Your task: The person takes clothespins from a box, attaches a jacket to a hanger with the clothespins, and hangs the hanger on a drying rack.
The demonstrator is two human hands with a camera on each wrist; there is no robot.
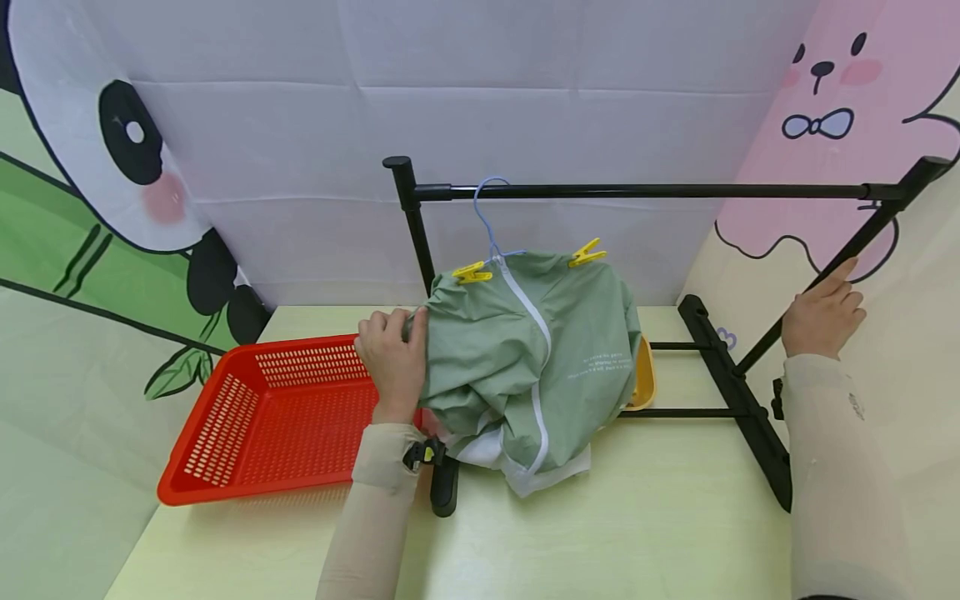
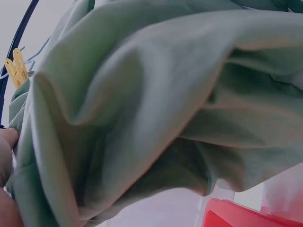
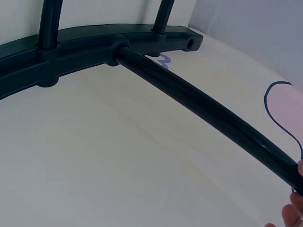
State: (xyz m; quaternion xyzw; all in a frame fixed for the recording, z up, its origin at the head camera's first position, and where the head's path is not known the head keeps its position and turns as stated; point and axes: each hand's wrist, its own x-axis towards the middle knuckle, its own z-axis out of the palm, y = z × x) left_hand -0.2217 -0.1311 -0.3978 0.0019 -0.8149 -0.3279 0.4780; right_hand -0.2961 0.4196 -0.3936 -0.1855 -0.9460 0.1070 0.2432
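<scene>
A green jacket (image 1: 581,325) with a white zip hangs from a blue hanger (image 1: 483,218) on the black clothes rack (image 1: 637,192). Two yellow clothespins (image 1: 471,273) clip its upper edge near the shoulders. At the jacket's left side, my left hand (image 1: 392,362) grips the bunched fabric between thumb and fingers. Folds of the jacket (image 2: 142,90) fill most of the left wrist view, hiding much of that grip. My right hand (image 1: 822,317) holds the rack's slanted right post. Part of this post (image 3: 203,111) crosses the right wrist view, fingertips around its lower end.
Left of the rack, a red perforated basket (image 1: 180,467) stands on the pale table (image 1: 637,517). Behind the jacket a yellow container (image 1: 645,375) shows partly. The rack's right foot (image 1: 761,450) runs along the table near the printed side wall.
</scene>
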